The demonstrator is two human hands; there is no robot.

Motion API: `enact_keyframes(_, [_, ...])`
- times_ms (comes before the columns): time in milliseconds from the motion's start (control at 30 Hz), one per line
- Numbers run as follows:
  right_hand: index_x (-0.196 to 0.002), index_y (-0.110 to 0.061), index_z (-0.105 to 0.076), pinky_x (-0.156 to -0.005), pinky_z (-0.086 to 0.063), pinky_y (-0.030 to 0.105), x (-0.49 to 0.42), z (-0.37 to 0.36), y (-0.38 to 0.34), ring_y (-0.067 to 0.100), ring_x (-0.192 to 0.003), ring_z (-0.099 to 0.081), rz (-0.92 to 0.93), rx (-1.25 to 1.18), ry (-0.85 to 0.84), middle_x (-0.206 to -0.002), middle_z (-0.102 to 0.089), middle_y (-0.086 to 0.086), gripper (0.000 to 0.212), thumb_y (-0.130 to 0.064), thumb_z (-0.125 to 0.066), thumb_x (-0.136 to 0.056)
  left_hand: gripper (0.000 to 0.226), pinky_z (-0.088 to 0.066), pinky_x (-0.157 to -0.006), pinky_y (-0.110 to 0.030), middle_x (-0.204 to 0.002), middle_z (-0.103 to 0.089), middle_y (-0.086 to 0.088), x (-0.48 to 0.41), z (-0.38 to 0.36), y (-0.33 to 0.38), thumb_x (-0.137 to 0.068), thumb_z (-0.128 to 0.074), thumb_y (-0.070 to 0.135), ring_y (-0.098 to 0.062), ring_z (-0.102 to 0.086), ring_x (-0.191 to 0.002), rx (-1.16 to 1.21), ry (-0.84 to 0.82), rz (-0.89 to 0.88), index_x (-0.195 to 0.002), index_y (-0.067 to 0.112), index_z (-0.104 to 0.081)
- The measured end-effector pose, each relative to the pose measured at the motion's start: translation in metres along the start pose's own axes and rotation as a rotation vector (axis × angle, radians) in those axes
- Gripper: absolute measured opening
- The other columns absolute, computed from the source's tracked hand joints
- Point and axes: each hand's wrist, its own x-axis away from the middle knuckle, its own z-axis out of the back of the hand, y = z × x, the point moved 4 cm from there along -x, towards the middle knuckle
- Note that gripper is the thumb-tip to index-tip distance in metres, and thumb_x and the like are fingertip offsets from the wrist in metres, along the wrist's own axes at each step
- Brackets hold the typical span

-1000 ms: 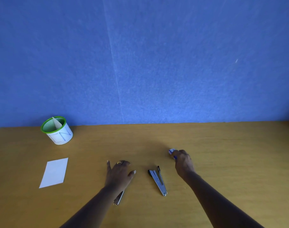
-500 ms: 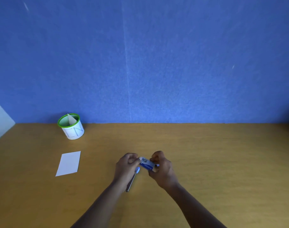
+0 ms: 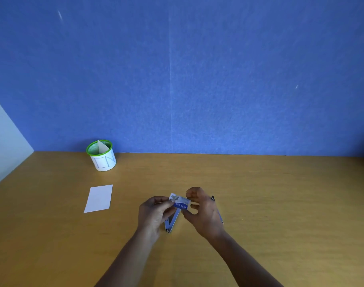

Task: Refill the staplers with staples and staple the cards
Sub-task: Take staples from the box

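Note:
Both my hands hold a small blue and white staple box [image 3: 180, 203] just above the wooden table [image 3: 280, 204]. My left hand [image 3: 154, 214] pinches its left end, where a flap stands open. My right hand [image 3: 204, 212] grips its right end. An opened metal stapler [image 3: 171, 222] lies on the table under the box, between my hands. A second stapler [image 3: 217, 211] lies mostly hidden behind my right hand. A white card [image 3: 98, 198] lies flat to the left.
A white cup with a green rim [image 3: 102, 156] stands at the back left against the blue wall, with a card sticking out of it. A pale panel borders the table's left edge.
My right hand picked up the staple box from the table and brought it to the middle. My left hand left the stapler and took the box's other end, and its flap has come open.

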Motion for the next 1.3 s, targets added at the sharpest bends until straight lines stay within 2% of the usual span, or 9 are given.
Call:
enact_keyframes(100, [-0.112, -0.007, -0.058, -0.073, -0.051, 0.012, 0.002, -0.002, 0.002, 0.006, -0.088, -0.061, -0.084, -0.071, -0.006, -0.096, -0.059, -0.008, 0.038, -0.009, -0.073, -0.077, 0.01, -0.059, -0.059, -0.021, -0.077, -0.066, -0.017, 0.003, 0.003, 0.001, -0.077, -0.068, -0.008, -0.015, -0.069, -0.056, 0.059, 0.004, 0.007, -0.077, -0.003, -0.059])
enact_keyframes(233, [-0.104, -0.007, -0.065, -0.074, -0.056, 0.021, 0.002, -0.006, 0.009, 0.009, -0.083, -0.069, -0.153, -0.152, -0.022, -0.09, -0.07, -0.003, 0.032, -0.009, -0.076, -0.074, 0.008, -0.059, -0.061, -0.022, -0.083, -0.067, -0.02, 0.002, 0.008, 0.001, -0.077, -0.068, -0.006, -0.024, -0.067, -0.072, 0.08, 0.003, 0.009, -0.076, -0.003, -0.061])
enact_keyframes(367, [-0.099, -0.011, -0.07, -0.071, -0.052, 0.014, 0.003, -0.008, 0.012, 0.009, -0.083, -0.069, -0.215, -0.304, -0.035, -0.093, -0.073, 0.002, 0.024, -0.009, -0.075, -0.075, 0.007, -0.059, -0.059, -0.023, -0.079, -0.068, -0.018, 0.0, 0.013, 0.002, -0.076, -0.069, -0.006, -0.018, -0.069, -0.062, 0.114, -0.002, 0.027, -0.082, -0.008, -0.064])
enact_keyframes(533, [-0.093, -0.015, -0.071, -0.081, -0.054, 0.026, 0.002, -0.009, 0.014, 0.012, -0.085, -0.067, -0.29, -0.465, -0.065, -0.091, -0.073, 0.004, 0.019, -0.005, -0.072, -0.077, 0.011, -0.058, -0.054, -0.022, -0.077, -0.069, -0.018, -0.001, 0.014, 0.004, -0.079, -0.066, -0.006, -0.02, -0.068, -0.064, 0.159, -0.017, 0.044, -0.088, -0.011, -0.064])
enact_keyframes(833, [-0.103, -0.005, -0.065, -0.07, -0.056, 0.02, 0.0, -0.009, 0.012, 0.015, -0.081, -0.07, -0.467, -0.736, -0.1, -0.097, -0.07, 0.014, 0.019, 0.001, -0.054, -0.089, 0.012, -0.059, -0.056, -0.023, -0.085, -0.064, -0.023, -0.003, 0.017, 0.002, -0.08, -0.062, -0.009, -0.025, -0.064, -0.075, 0.209, 0.004, 0.069, -0.092, -0.012, -0.061])
enact_keyframes(933, [-0.092, -0.013, -0.066, -0.064, -0.054, 0.019, -0.001, -0.004, 0.012, 0.013, -0.079, -0.067, -0.399, -0.496, 0.0, -0.097, -0.069, 0.008, 0.015, -0.001, -0.057, -0.087, 0.006, -0.058, -0.056, -0.022, -0.084, -0.065, -0.021, -0.002, 0.017, 0.002, -0.08, -0.063, -0.009, -0.025, -0.064, -0.075, 0.207, 0.013, 0.057, -0.086, -0.008, -0.061])
enact_keyframes(1067, [-0.096, -0.013, -0.07, -0.062, -0.047, 0.006, -0.004, 0.006, 0.001, 0.004, -0.076, -0.06, -0.005, 0.071, 0.114, -0.094, -0.061, -0.011, 0.022, -0.001, -0.065, -0.079, 0.007, -0.058, -0.055, -0.021, -0.085, -0.065, -0.019, -0.002, 0.018, 0.001, -0.079, -0.064, -0.01, -0.025, -0.064, -0.076, 0.181, 0.025, 0.028, -0.083, -0.004, -0.06])
enact_keyframes(1167, [-0.098, -0.016, -0.073, -0.068, -0.048, 0.015, -0.003, 0.009, -0.008, 0.003, -0.089, -0.057, 0.236, 0.319, 0.09, -0.102, -0.056, -0.012, 0.021, -0.007, -0.065, -0.081, 0.008, -0.058, -0.054, -0.02, -0.085, -0.066, -0.019, 0.0, 0.018, 0.001, -0.079, -0.064, -0.008, -0.024, -0.065, -0.076, 0.161, 0.022, 0.016, -0.084, -0.004, -0.061])
enact_keyframes(1300, [-0.099, -0.024, -0.073, -0.069, -0.046, 0.021, -0.003, 0.009, -0.012, 0.01, -0.102, -0.058, 0.348, 0.56, 0.028, -0.111, -0.062, -0.007, 0.019, -0.018, -0.067, -0.081, 0.007, -0.056, -0.052, -0.018, -0.082, -0.067, -0.016, 0.001, 0.019, 0.002, -0.078, -0.066, -0.006, -0.022, -0.065, -0.073, 0.131, 0.022, 0.008, -0.08, -0.001, -0.062])
